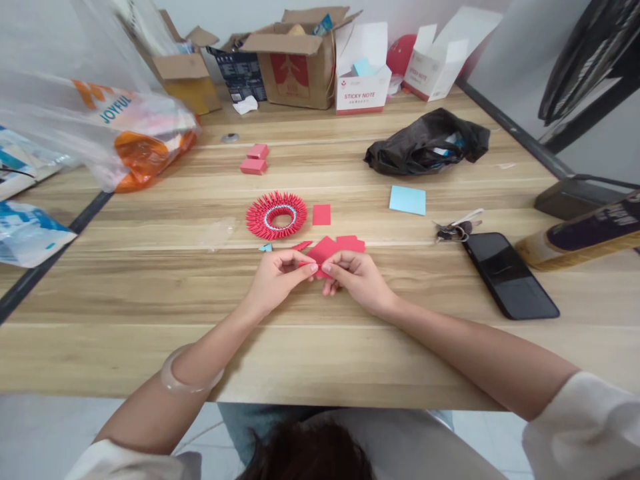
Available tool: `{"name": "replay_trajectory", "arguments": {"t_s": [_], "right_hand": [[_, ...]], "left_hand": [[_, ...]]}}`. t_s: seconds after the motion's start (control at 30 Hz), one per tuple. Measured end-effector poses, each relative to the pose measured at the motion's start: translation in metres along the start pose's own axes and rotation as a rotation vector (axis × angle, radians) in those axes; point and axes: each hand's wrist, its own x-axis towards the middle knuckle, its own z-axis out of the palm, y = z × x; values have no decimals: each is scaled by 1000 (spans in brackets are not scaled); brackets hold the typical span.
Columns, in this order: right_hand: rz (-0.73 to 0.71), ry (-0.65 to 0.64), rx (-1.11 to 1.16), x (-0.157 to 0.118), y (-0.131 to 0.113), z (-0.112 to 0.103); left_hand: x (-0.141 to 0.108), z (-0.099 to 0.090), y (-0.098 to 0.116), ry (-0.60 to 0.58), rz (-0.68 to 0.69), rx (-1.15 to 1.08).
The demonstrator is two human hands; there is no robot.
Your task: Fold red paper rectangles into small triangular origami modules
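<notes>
Two bare hands worked close together above pale wood-grain table (300, 360). Left hand (275, 277), fingers curled, pinched small folded red paper (320, 267) between thumb and fingertips; right hand (357, 277) pinched same paper's other side, some fingers loosely bent. Loose red paper sheets (351, 243) lay just beyond, partly hidden by hands. From held paper: flat red paper square (321, 215) at 12 o'clock; spiky red paper ring with pale-blue inner band (277, 233) at 11; light-blue paper pad (407, 200) at 2; black smartphone (510, 275) at 3.
</notes>
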Motion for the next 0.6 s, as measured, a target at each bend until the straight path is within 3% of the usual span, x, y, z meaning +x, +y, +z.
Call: {"name": "replay_trajectory", "arguments": {"t_s": [0.6], "right_hand": [[-24,-18,-69,-1,-2,1]], "left_hand": [[0,0,2,-1,47,34]]}}
